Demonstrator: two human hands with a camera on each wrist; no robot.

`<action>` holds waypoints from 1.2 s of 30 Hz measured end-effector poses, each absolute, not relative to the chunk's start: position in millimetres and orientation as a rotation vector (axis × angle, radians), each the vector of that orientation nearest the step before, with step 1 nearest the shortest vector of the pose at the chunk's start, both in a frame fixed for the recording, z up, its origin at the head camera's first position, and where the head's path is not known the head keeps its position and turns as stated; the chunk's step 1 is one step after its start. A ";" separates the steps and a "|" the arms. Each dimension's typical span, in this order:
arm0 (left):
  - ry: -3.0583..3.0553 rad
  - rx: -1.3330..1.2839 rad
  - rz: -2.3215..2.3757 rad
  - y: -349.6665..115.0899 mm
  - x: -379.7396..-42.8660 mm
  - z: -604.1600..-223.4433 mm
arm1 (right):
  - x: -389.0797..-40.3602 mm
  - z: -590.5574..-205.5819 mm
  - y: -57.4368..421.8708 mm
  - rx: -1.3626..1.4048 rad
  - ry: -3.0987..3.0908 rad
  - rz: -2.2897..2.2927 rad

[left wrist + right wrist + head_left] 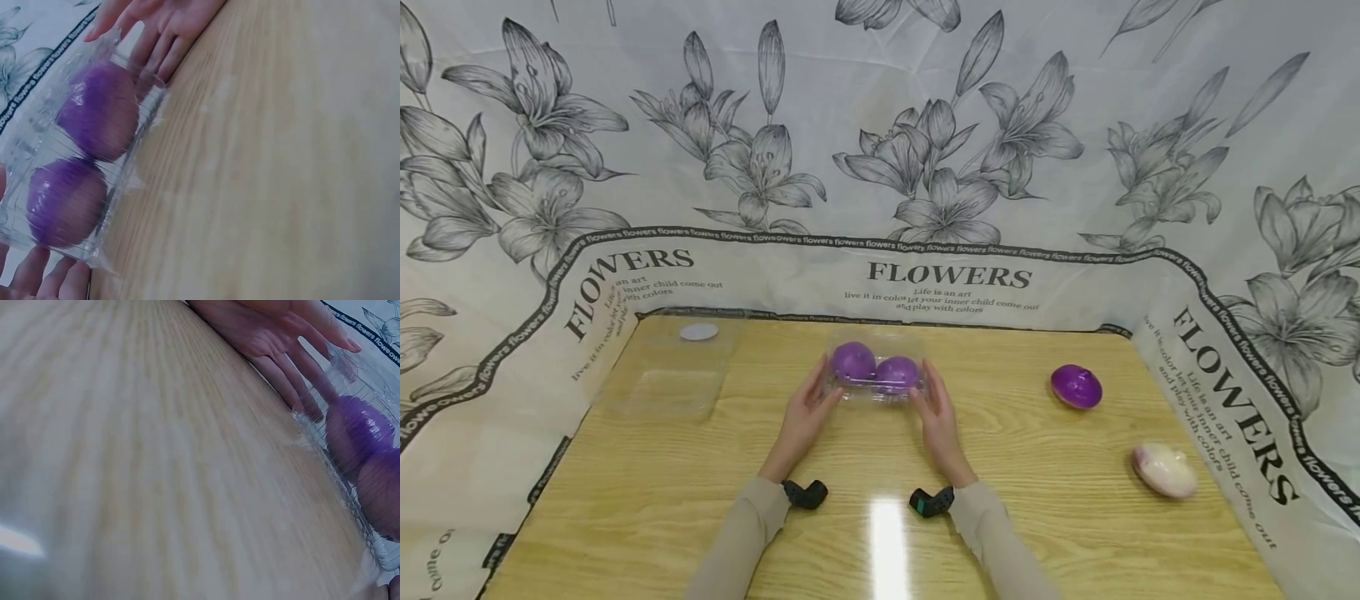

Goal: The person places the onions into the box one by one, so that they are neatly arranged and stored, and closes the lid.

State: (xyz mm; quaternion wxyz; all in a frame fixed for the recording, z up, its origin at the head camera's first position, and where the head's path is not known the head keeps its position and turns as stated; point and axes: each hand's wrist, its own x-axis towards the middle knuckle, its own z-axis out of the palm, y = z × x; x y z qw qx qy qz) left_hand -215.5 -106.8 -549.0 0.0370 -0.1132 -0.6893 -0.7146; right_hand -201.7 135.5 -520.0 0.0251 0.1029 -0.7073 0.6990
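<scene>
A clear plastic box [872,392] with two glossy purple onion-shaped pieces [853,361] inside sits on the wooden table between both hands. My left hand [805,408] grips its left end, the thumb at the front edge and the fingers along the side. At the opposite end my right hand [940,417] holds it the same way. The left wrist view shows the box's thin ribbed wall [134,169] and both purple pieces [103,112] behind it. In the right wrist view, left-hand fingers [300,369] press the box's end; the right hand is mostly out of frame.
An open clear plastic container [670,392] with a white oval label [698,332] on its raised lid stands at the table's back left. Toward the right lie a squat purple onion-shaped piece [1077,386] and a whitish, purple-tinged one [1163,469]. Flower-printed cloth [947,283] walls the table.
</scene>
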 end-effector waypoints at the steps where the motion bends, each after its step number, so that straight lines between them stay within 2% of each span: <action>1: -2.127 -0.348 -2.193 -106.9 -218.5 -544.8 | -205.3 -519.7 135.3 0.311 -2.183 2.168; 8: -2.135 -0.346 -2.262 -106.7 -236.6 -527.2 | -228.1 -518.0 132.2 0.180 -2.209 2.132; 18: -2.075 -0.206 -2.344 -100.1 -273.0 -552.0 | -265.6 -546.0 130.4 0.118 -2.114 2.131; 29: -2.083 0.035 -2.178 -88.6 -273.0 -546.3 | -268.2 -540.5 121.8 -0.016 -1.973 2.168; 36: -2.141 0.049 -2.156 -86.0 -270.0 -546.0 | -271.0 -540.6 117.8 -0.139 -1.978 2.104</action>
